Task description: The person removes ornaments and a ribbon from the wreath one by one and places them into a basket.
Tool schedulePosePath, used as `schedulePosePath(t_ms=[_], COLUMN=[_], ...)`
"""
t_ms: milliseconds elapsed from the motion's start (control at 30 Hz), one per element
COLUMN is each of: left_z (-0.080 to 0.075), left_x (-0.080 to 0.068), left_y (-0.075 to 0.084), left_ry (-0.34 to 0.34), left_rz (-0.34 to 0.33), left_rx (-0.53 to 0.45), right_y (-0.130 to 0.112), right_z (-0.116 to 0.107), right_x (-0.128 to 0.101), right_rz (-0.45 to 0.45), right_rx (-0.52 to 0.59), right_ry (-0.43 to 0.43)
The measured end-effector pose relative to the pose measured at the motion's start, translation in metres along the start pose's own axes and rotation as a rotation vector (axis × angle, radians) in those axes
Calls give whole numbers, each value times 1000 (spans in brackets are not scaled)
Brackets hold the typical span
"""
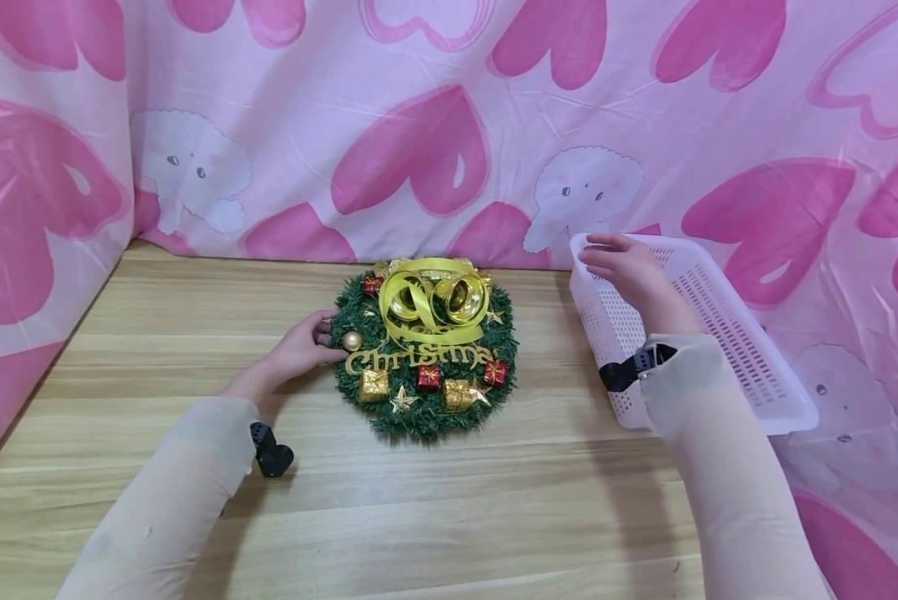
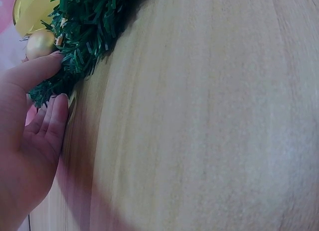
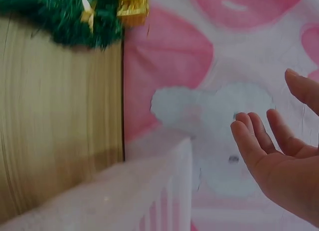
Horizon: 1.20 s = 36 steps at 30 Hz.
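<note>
A round green Christmas wreath [image 1: 426, 408] lies on the wooden table, bearing gold lettering, stars, small red and gold gift boxes, and yellow ribbon [image 1: 437, 335] around gold bells [image 1: 464, 298]. My left hand [image 1: 303, 343] grips the wreath's left edge. In the left wrist view its thumb [image 2: 47, 66] lies on the greenery beside a gold ball [image 2: 41, 44], with the other fingers low at the edge. My right hand [image 1: 632, 271] is over the white plastic basket [image 1: 779, 375] at the right, its fingers apart and nothing in them in the right wrist view.
A pink and white curtain [image 1: 283, 150] with hearts and cartoon figures hangs along the table's back and sides. The perforated basket stands near the right edge against it. Wood tabletop [image 1: 456, 508] stretches in front of the wreath.
</note>
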<state>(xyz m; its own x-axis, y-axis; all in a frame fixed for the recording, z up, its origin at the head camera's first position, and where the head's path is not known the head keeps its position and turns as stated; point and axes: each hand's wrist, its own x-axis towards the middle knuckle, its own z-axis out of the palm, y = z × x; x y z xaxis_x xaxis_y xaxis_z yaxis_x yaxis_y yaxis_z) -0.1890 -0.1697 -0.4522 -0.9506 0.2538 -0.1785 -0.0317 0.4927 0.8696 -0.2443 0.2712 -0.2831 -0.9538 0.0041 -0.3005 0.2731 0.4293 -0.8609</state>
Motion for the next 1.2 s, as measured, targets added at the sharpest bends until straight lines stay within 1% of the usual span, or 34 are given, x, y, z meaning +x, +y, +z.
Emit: schedulePosePath(t_ms=[167, 267, 333, 500, 567, 700, 833, 1067, 1200], left_z=[0, 0, 1, 0, -1, -1, -1, 0, 1], left_x=[0, 0, -1, -2, -3, -3, -4, -3, -3], left_y=[-1, 0, 0, 3, 4, 5, 6, 5, 4], left_ry=[0, 0, 0, -1, -1, -1, -1, -4, 3], left_rz=[1, -3, -2, -9, -11, -9, -6, -8, -8], left_rx=[-2, -8, -8, -7, -7, -2, -1, -16, -6], right_y=[-11, -15, -16, -21, -23, -26, -29, -32, -32], right_z=[24, 39, 49, 77, 88, 110, 129, 166, 187], right_x=[-6, -7, -7, -9, -11, -15, -18, -19, -17], right_rz=[-53, -109, -144, -172, -185, -214, -239, -235, -231], right_rx=[48, 103, 173, 214, 187, 172, 133, 149, 118], right_ry=[-14, -34, -56, -111, -132, -179, -217, -268, -286])
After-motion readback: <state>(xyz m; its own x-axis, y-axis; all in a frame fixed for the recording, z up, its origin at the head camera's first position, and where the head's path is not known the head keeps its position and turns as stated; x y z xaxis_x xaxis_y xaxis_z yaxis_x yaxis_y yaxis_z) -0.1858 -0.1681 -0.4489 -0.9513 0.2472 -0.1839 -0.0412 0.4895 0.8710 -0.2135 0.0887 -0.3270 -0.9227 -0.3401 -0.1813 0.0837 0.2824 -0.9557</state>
